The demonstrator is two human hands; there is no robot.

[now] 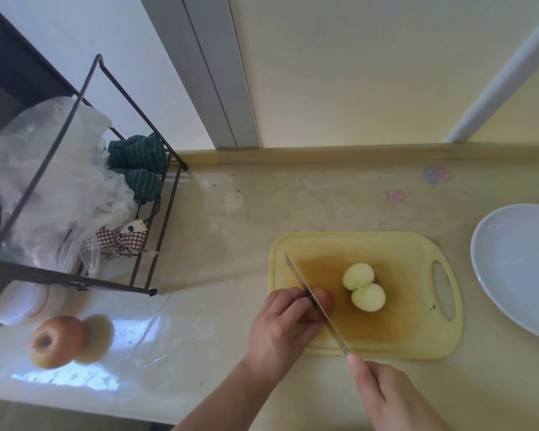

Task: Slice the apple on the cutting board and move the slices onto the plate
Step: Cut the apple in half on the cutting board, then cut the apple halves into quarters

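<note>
- The counter carried everything, and the yellow cutting board served as the landmark.
- The plate lay just beyond the board's handle end, holding no slices yet.
- A wire rack with bags and cloths stood well off the board's opposite end, and a whole apple sat on the counter near the rack.
- The left hand curled its fingers over the apple half at the board's near corner, gripping it skin side up.
- The right hand gripped the handle of the knife just off the board's near edge; the blade crossed the held half, beside the fingers.
- Two pale cut pieces lay touching each other at the board's middle, apart from both hands.
- The slicing step seemed in hand; the next move likely called for pressing the blade down while the fingers kept clear.
</note>
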